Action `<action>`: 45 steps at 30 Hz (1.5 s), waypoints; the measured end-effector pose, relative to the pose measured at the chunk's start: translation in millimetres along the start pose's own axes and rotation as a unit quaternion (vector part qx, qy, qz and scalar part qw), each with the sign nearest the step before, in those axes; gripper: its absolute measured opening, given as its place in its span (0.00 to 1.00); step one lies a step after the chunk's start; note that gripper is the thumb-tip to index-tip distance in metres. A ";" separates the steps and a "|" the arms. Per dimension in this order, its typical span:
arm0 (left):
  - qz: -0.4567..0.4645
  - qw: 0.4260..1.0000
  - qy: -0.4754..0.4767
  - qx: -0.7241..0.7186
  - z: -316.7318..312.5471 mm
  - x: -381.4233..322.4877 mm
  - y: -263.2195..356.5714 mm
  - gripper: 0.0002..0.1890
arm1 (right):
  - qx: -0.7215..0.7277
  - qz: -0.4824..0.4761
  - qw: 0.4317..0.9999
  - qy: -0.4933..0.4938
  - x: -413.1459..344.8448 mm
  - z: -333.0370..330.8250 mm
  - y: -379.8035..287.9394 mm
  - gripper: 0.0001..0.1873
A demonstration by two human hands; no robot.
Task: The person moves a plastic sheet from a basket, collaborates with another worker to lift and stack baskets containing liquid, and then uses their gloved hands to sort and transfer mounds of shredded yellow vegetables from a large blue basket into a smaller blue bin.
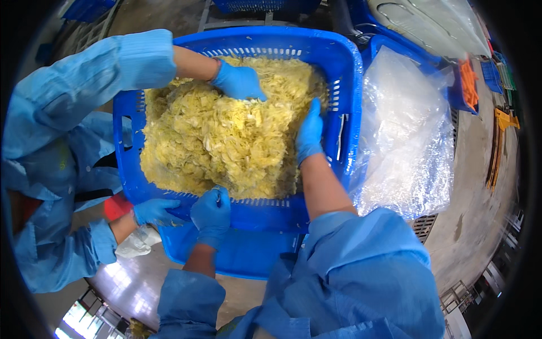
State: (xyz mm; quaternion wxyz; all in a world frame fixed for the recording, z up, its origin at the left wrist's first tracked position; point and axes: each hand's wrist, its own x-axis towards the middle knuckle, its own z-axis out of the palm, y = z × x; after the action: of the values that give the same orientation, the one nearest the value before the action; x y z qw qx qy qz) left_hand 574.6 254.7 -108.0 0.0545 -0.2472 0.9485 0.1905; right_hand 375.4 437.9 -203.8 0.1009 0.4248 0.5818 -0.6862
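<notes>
A large blue plastic basket (351, 55) holds a heap of yellow-green shredded vegetable (237, 127), perhaps cabbage. My right hand (311, 129), in a blue glove, lies against the heap's right side with its fingers pointing up along it. Over the basket's near rim is my left hand (211, 212), also gloved; its fingers are curled, and whether they pinch anything cannot be made out. Below the basket shows another blue plastic container (254, 254).
A co-worker in blue (63, 106) stands at the left, one gloved hand (241, 82) on the heap, the other (159, 212) beside my left hand. Clear plastic sheeting (402, 140) covers containers at the right. Orange items (468, 84) fill a bin beyond.
</notes>
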 end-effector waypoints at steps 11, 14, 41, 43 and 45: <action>-0.028 0.999 -0.017 0.006 0.0 -1.2 8.4 0.14 | 0.078 0.053 0.944 -0.317 45.9 44.4 -38.6 0.31; -0.004 1.000 -0.019 0.013 3.5 -2.1 6.4 0.14 | -0.245 -0.079 0.915 -0.311 -4.1 87.3 -77.8 0.31; -0.014 1.000 -0.018 -0.001 -7.8 5.0 10.3 0.14 | 0.176 -0.146 0.973 -0.041 154.7 33.6 40.4 0.35; -0.011 1.000 -0.017 -0.004 -5.8 5.3 9.4 0.14 | 0.176 -0.148 0.971 -0.058 151.8 37.2 29.1 0.31; -0.005 1.000 -0.023 -0.007 -0.4 6.9 11.4 0.14 | 0.174 -0.136 0.972 -0.076 145.2 33.9 21.8 0.30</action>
State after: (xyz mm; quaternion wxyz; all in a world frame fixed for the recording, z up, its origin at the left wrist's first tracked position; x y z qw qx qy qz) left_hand 563.0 260.6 -105.2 0.0757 -0.2476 0.9445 0.2022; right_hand 283.5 453.0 -322.2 -0.0244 0.2994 0.4967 -0.8143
